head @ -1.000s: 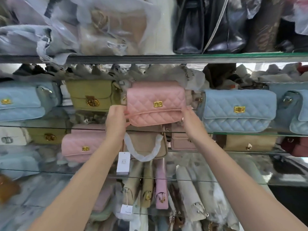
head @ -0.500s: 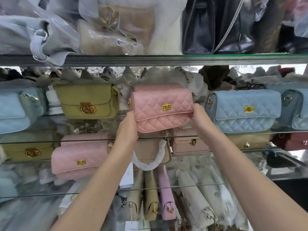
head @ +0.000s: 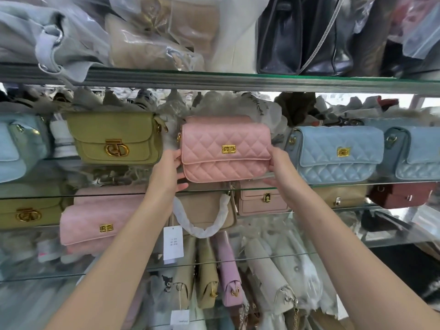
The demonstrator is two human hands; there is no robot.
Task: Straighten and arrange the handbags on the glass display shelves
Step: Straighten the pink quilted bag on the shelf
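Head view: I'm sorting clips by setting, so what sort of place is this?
Probably a handbag shop: glass shelves crowded with bags like the pink quilted bag, a hanging paper tag, plastic-wrapped stock above.

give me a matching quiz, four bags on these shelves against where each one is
Bags:
1. pink quilted bag
2. green bag
3. dark red bag
4. black bag

Places:
A. top shelf
B. far right, one level lower
C. gripped by left hand and right hand
D. left of the gripped bag, same level

Pairs: 1-C, 2-D, 3-B, 4-A
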